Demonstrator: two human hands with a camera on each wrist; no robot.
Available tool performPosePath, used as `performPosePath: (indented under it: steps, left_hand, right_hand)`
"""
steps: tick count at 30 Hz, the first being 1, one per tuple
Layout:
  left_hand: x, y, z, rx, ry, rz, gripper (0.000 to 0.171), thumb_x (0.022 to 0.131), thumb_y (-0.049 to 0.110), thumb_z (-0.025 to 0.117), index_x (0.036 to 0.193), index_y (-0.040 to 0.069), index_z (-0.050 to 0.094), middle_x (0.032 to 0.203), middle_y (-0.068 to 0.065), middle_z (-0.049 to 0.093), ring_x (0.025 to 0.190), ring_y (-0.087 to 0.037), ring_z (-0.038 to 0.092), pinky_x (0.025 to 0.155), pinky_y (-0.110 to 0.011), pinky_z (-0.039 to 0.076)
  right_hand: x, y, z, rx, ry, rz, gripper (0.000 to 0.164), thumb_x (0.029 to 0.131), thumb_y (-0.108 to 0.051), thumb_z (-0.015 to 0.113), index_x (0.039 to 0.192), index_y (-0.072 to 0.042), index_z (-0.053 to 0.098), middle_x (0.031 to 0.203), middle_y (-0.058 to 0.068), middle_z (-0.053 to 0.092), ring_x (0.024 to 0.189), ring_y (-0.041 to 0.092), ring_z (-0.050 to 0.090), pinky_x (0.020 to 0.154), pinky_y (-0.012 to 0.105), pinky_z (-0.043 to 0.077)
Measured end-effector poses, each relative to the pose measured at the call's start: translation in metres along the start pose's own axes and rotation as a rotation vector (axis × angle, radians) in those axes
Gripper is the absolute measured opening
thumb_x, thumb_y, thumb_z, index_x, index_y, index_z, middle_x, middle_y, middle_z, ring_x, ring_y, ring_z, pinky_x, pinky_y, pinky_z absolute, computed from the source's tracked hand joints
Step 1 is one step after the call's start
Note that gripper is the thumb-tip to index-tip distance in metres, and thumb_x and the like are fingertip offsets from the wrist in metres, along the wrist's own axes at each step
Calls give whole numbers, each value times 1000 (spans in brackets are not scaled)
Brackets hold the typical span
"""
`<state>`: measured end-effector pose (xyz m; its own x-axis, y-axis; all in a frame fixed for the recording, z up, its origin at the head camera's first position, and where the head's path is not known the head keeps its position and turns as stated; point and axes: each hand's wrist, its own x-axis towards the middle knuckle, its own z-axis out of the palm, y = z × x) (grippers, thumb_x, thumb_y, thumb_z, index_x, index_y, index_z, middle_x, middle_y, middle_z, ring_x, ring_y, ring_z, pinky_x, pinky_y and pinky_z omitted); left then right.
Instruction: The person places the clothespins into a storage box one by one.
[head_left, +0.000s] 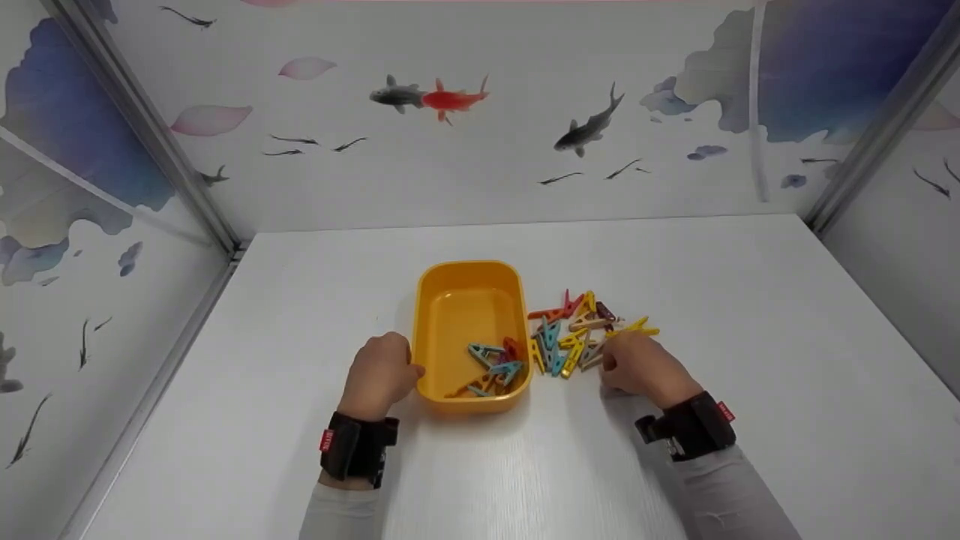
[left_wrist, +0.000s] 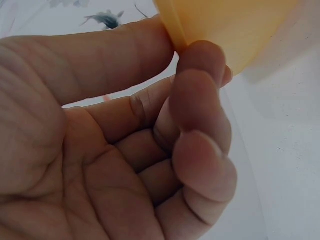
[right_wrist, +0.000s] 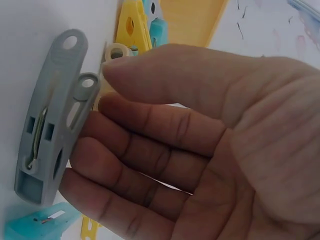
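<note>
My left hand (head_left: 381, 375) pinches the left edge of a yellow plastic bin (head_left: 469, 300) between thumb and fingers. Inside the bin's near right corner lie several clothespins (head_left: 506, 369) in blue, orange and red. To its right, a loose pile of clothespins (head_left: 574, 337) spreads over the table. My right hand (head_left: 637, 366) is at the right side of that pile, fingers bent loosely and thumb apart from them. Close to its fingertips lies a grey clothespin (right_wrist: 50, 120). A beige clothespin (right_wrist: 117, 51) shows by the thumb tip, partly hidden; I see none clearly held.
The white table (head_left: 315, 285) is bounded by a back panel (head_left: 480, 180) printed with fish and petals. Side panels with metal corner posts (head_left: 150, 127) stand left and right. Each wrist wears a black strap (head_left: 694, 426).
</note>
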<state>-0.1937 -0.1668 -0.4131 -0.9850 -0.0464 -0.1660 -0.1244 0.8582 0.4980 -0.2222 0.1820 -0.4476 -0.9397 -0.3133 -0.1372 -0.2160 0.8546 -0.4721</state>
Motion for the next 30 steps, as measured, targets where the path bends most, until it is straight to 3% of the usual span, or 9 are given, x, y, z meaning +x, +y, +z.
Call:
performPosePath:
  steps: [11,21,30]
  left_hand:
    - [1,0,1,-20,-4,-17,13,91,7,76,86,1,66,69,-6,53,61,-21,53,56,-29,41]
    - [1,0,1,-20,-16,-28,12,92,8,75,90,0,67,71,-7,54,65,-22,54,59,-30,41]
    - [0,1,0,21,0,14,13,91,8,75,83,0,67,69,-5,53,62,-20,52,57,-29,40]
  right_hand:
    - [4,0,5,-46,-19,37,17,82,2,68,71,-7,60,66,0,45,60,17,43,57,31,32]
    - [2,2,3,-27,44,8,23,82,1,65,65,-10,54,58,-2,40,51,14,40,52,30,31]
    - [0,-4,-4,2,134,-64,9,87,-2,68,78,-4,71,74,3,62,62,15,49,56,31,38]
